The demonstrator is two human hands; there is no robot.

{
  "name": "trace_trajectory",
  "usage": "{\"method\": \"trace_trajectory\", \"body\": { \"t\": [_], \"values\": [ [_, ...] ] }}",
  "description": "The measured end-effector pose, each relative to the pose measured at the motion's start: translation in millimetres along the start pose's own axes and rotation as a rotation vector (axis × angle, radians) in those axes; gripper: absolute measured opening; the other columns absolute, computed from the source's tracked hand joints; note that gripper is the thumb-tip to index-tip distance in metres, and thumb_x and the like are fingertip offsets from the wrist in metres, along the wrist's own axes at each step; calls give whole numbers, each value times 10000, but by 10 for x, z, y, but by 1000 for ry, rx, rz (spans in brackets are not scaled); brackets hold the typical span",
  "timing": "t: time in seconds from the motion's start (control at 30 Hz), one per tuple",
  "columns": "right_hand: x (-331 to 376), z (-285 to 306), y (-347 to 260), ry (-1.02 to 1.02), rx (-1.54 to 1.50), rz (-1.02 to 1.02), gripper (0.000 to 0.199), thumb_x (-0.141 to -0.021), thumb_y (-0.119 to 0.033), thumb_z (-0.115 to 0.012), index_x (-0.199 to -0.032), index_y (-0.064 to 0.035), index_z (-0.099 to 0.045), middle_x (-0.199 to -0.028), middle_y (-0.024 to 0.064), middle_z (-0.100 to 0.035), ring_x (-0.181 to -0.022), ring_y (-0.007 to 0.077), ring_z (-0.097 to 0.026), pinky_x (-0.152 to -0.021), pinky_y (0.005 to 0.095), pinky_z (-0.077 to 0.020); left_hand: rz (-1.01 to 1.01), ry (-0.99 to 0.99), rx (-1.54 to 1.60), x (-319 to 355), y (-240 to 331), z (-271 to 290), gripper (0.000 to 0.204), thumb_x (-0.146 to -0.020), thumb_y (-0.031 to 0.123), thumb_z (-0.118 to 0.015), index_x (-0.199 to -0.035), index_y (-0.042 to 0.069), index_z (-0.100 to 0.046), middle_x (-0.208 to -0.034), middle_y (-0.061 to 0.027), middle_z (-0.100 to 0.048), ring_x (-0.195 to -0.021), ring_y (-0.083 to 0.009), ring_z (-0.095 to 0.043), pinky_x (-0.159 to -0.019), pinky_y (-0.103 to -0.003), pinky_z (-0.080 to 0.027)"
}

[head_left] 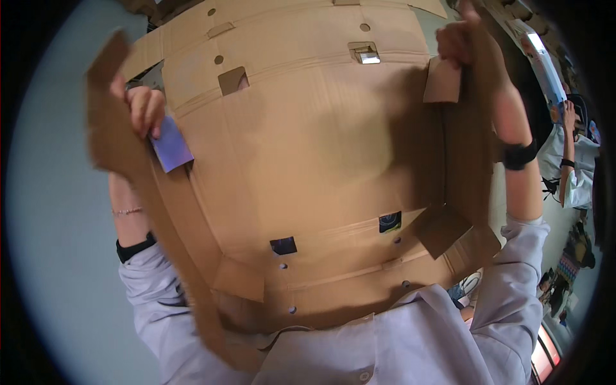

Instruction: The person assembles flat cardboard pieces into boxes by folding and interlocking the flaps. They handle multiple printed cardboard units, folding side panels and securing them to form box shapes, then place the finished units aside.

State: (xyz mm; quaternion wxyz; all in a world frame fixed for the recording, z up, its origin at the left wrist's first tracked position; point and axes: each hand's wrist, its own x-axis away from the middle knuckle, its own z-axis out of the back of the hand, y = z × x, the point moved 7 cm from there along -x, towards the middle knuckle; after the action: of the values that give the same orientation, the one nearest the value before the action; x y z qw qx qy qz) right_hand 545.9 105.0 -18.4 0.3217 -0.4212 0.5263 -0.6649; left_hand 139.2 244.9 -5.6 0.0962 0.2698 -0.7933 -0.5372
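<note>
A large brown cardboard box point(289, 154), partly folded, fills the middle of the view in front of my chest. Several round holes and square cut-outs pierce it. Its left and right side panels stand up, with small corner flaps bent inward. My left hand point(144, 109) wraps its fingers over the upper left side panel. A small purple flap or card point(171, 145) lies under those fingertips; whether it belongs to the box I cannot tell. At the upper right, my right hand point(459, 42) is closed round the right panel, slightly blurred. Both thumbs are mostly hidden.
On the right, another person's hand point(568, 114) touches a long, light-coloured object point(544, 67). A pale wall or surface point(51, 192) runs down the left side. Assorted items point(568, 260) lie farther off at the lower right.
</note>
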Motion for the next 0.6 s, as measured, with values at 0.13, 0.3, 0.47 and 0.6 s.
{"method": "trace_trajectory", "body": {
  "t": [0.13,0.3,0.47,0.6],
  "values": [
    [-88,-130,-36,-70,-125,-21,518,-987,-456,-502,-637,-75,-508,-570,-32,-437,-512,69,-396,-483,261,-312,-3,-376,138,-34,85,45,631,-1035,523,-238,-647,184,-602,-506,41,-461,-493,-108,-446,-478,-246,-366],
    [-137,-383,-97,-139,-29,-46,565,-1000,-482,-453,-616,-70,-500,-547,-5,-444,-485,108,-416,-480,274,-343,339,844,-915,80,-338,333,672,-974,656,-294,-755,79,-560,-530,-5,-497,-554,-232,-513,-707,-397,-455],
    [-21,-419,-183,-107,212,66,596,-1013,-489,-420,-638,-40,-535,-554,29,-492,-483,142,-463,-493,289,-387,417,722,-1506,-349,-712,-278,800,-962,643,-317,-660,-29,-628,-633,-242,-589,-698,-428,-606,-644,-492,-449],
    [24,-450,-295,-142,799,293,498,-1019,-382,-466,-806,37,-633,-677,29,-613,-565,139,-545,-545,305,-447,475,677,-1468,-430,-704,-415,696,-970,557,-398,-659,-25,-620,-658,-235,-589,-690,-423,-593,-619,-502,-424]
  ]
}}
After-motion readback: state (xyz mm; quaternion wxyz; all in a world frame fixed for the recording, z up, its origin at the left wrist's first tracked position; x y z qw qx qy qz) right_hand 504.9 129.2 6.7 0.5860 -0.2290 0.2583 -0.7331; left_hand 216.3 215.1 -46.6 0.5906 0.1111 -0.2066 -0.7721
